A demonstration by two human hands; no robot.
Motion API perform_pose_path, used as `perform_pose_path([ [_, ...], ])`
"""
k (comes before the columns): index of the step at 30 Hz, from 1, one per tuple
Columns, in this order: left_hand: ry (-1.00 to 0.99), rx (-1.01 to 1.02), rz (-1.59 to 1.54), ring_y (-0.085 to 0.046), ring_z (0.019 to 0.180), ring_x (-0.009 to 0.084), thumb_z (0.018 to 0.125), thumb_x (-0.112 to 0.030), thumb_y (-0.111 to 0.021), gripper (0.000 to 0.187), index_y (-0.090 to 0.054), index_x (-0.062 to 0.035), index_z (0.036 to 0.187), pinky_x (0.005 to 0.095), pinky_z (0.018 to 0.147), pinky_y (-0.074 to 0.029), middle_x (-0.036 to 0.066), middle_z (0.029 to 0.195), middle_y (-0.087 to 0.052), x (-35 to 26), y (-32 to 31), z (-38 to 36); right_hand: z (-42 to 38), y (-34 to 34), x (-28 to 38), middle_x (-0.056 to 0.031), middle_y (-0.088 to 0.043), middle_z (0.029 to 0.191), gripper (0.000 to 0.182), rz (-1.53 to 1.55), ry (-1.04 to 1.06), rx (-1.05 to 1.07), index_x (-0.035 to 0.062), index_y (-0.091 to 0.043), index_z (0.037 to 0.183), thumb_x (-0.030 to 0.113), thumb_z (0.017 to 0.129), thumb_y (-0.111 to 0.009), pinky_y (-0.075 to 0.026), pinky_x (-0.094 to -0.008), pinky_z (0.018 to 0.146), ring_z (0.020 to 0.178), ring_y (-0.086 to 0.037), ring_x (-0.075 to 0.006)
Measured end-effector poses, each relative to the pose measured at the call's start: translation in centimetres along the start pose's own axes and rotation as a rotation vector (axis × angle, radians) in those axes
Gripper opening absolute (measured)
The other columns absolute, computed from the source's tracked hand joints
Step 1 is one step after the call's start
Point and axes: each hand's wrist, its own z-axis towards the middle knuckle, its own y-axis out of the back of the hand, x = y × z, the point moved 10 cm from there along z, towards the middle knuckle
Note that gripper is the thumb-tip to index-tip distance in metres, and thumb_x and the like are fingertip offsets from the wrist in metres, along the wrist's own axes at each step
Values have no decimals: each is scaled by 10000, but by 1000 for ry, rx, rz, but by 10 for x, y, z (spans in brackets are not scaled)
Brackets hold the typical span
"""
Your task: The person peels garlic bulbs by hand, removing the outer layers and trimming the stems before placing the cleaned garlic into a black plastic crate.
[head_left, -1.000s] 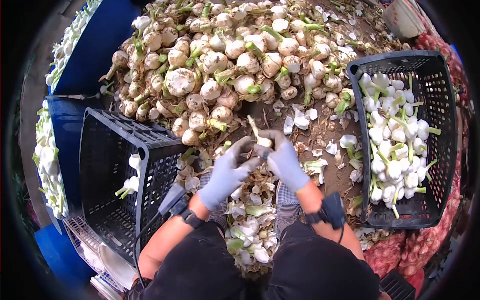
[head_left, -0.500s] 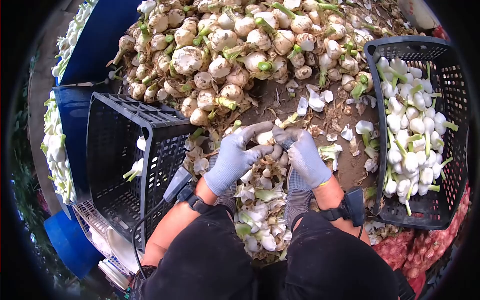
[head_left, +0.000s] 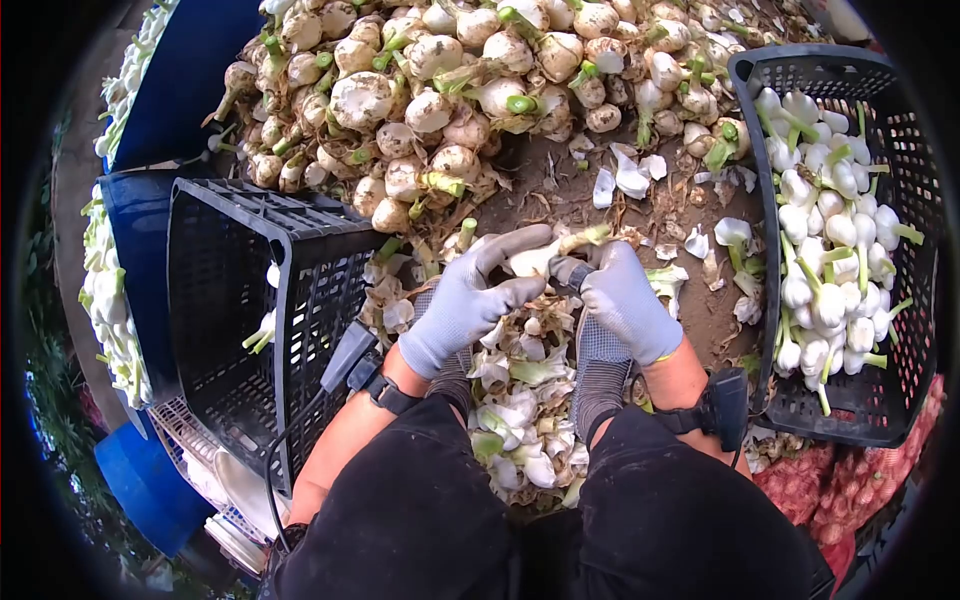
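My left hand (head_left: 475, 292), in a grey-white work glove with dirty fingertips, pinches a garlic bulb (head_left: 532, 261) between thumb and fingers. The bulb is pale, and its cut stem (head_left: 588, 238) points up to the right. Close against it, my gloved right hand (head_left: 622, 300) is closed, its fingertips near the bulb's right side. A small dark item (head_left: 571, 274) shows at those fingertips; its kind cannot be made out. Below both hands, peeled garlic skins (head_left: 525, 415) lie heaped between my shoes.
A large pile of unpeeled garlic (head_left: 430, 100) spreads ahead. At right, a black crate (head_left: 745, 190) holds cleaned white bulbs. Another black crate (head_left: 285, 330) lies on its side at left with a few bulbs. Blue containers (head_left: 150, 270) of garlic stand beyond it; red net sacks (head_left: 850, 500) sit lower right.
The garlic bulb and its stem now show more clearly between my hands. My right hand has shifted slightly right and down, opening a wider gap. The camera view has moved a little.
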Motion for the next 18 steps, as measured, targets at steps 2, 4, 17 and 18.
perform_pose_path([
  [2,-153,4,159,-633,931,102,870,-208,-737,536,-539,-36,1338,269,822,-524,63,1167,-631,-8,2,3,0,5,-11,-52,-640,681,234,70,-70,-70,-64,-694,895,169,875,-690,-424,-278,542,609,-501,-72],
  [4,-28,39,67,-627,850,101,912,-328,-686,591,-481,-34,1382,266,768,-524,52,1110,-624,-5,-3,-2,0,0,-25,-61,-644,734,192,64,-151,-25,-33,-687,932,137,844,-696,-445,-262,598,679,-541,-89],
  [17,-390,-307,884,-640,986,278,768,-239,-806,715,-477,-18,1363,348,854,-506,181,1136,-626,-58,15,-14,10,-5,-22,-98,-649,777,158,-38,-30,-37,-84,-621,897,73,896,-603,-482,-284,612,666,-574,-107],
  [18,-569,-403,986,-642,987,302,783,-242,-793,655,-510,-34,1335,351,843,-511,183,1139,-624,-75,13,-23,9,-6,-25,-78,-655,805,145,-130,-69,-38,-89,-608,866,53,892,-592,-489,-258,607,671,-582,-92],
])
